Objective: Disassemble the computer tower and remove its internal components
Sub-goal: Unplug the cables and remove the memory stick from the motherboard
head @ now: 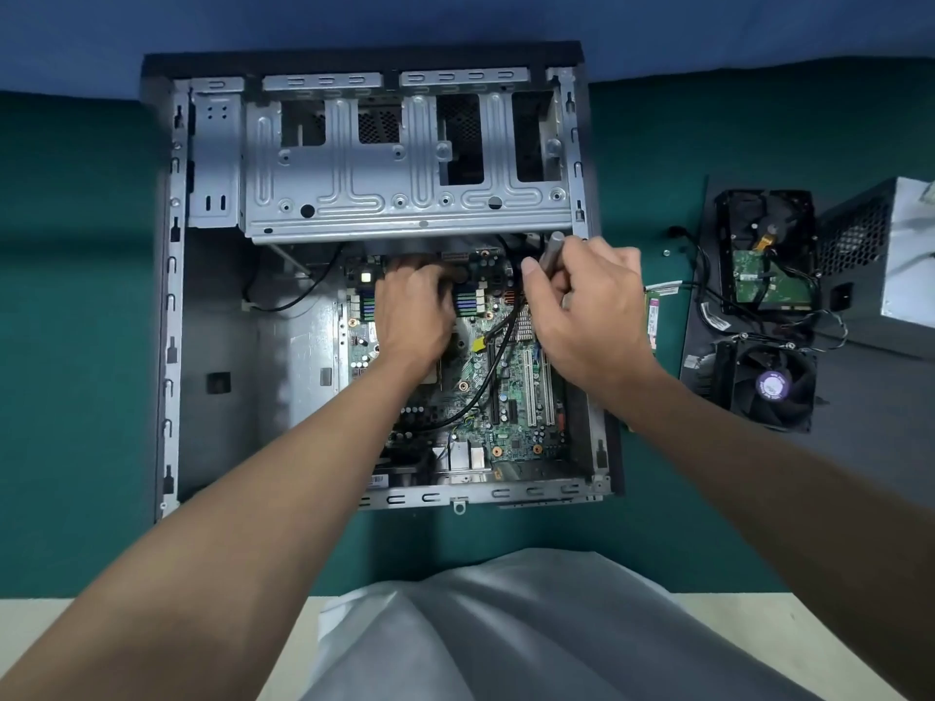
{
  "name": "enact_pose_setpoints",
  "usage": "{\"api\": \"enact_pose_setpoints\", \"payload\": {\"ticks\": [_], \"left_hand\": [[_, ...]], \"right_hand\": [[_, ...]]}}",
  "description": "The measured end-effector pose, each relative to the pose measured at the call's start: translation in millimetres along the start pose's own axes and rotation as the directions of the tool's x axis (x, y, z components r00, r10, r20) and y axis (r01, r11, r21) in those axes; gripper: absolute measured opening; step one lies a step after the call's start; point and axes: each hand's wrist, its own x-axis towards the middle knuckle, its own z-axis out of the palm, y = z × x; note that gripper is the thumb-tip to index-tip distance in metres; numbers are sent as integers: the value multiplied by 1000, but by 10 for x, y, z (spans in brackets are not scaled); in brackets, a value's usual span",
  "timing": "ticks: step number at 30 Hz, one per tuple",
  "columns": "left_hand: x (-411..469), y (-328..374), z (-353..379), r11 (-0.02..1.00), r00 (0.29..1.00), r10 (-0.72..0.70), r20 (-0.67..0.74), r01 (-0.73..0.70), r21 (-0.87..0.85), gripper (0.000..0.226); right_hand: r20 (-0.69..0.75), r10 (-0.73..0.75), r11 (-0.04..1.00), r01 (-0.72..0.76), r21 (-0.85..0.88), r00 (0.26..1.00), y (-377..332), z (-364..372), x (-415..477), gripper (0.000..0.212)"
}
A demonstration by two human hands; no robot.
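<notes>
The computer tower lies open on its side on the green mat, its silver drive cage at the far end. The green motherboard sits in the near right part of the case. My left hand reaches down onto the upper part of the board by the memory slots, fingers curled over something I cannot make out. My right hand grips a grey screwdriver handle above the board's upper right corner; its tip is hidden. Black cables run across the board.
To the right of the case lie a hard drive, a cooler fan, a grey power supply, a memory stick and loose cables. A small screw rests on the mat. A grey cloth covers my lap.
</notes>
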Motion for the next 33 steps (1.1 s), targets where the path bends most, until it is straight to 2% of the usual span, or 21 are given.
{"api": "enact_pose_setpoints", "payload": {"ticks": [3,5,8,11,17,23,28,31,33], "left_hand": [[-20,-13,23,998,999,-42,-7,42,-52,25],[-30,-8,28,998,1000,-15,19,17,-63,28],[-48,9,39,987,979,161,122,-160,-25,43],[-27,-16,92,930,920,305,247,-343,131,48],[108,-177,74,842,874,423,240,-477,252,38],[87,-207,68,804,848,483,217,-528,273,46],[131,-203,-8,763,825,501,262,-564,316,49],[123,-150,-76,771,851,442,285,-522,364,59],[18,-95,-75,789,865,448,226,-501,356,57]], "right_hand": [[3,8,1000,-8,-3,1000,0,0,-2,35],[10,25,1000,-25,4,1000,-4,-2,-3,35],[14,39,999,-39,-8,999,-3,-3,-3,34],[22,49,999,-48,-19,999,-1,0,0,35],[21,51,999,-50,-18,998,2,-2,-10,38],[41,83,996,-81,-35,996,-24,-8,0,36],[42,89,995,-87,-44,995,-49,-8,1,34],[47,102,994,-100,-42,994,-40,-20,-3,34],[43,105,993,-103,-48,994,-47,-18,2,34]]}}
